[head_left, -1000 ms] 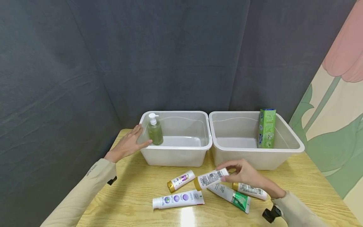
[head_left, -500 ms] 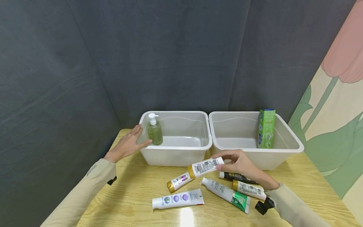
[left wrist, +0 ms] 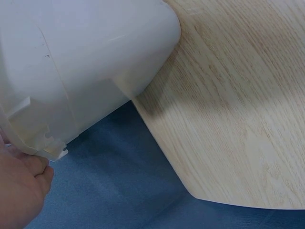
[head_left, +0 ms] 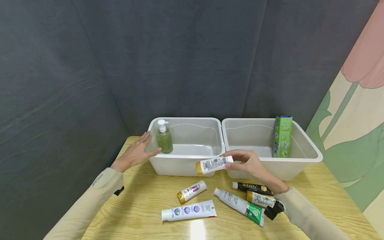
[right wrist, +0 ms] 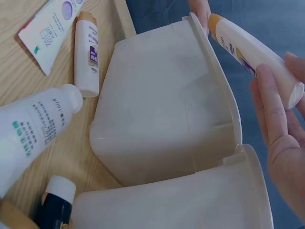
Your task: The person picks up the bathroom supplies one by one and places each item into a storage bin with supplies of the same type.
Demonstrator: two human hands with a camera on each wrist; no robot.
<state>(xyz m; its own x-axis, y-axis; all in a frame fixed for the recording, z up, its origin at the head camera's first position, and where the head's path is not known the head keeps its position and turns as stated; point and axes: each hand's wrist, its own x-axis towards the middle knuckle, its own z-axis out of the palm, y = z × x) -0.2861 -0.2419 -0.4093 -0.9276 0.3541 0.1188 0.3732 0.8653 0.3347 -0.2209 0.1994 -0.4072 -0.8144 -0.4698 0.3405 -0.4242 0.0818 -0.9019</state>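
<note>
My right hand pinches a small white bottle with a gold cap by its white end. It is tilted in front of the left white bin's near wall, cap to the left. In the right wrist view, the fingers hold the bottle above the bin rims. My left hand holds the left bin's rim at its left side. In the left wrist view, that hand has curled fingers at the rim corner. A green pump bottle stands inside this bin.
The right bin holds an upright green box. On the table lie a small gold-capped bottle, a white tube, a white-green tube, a black tube and another gold-capped bottle.
My right hand has lifted the gold-capped bottle up and leftward from above the tubes to the left bin's front. The black tube came into view. My left hand stays at the rim.
</note>
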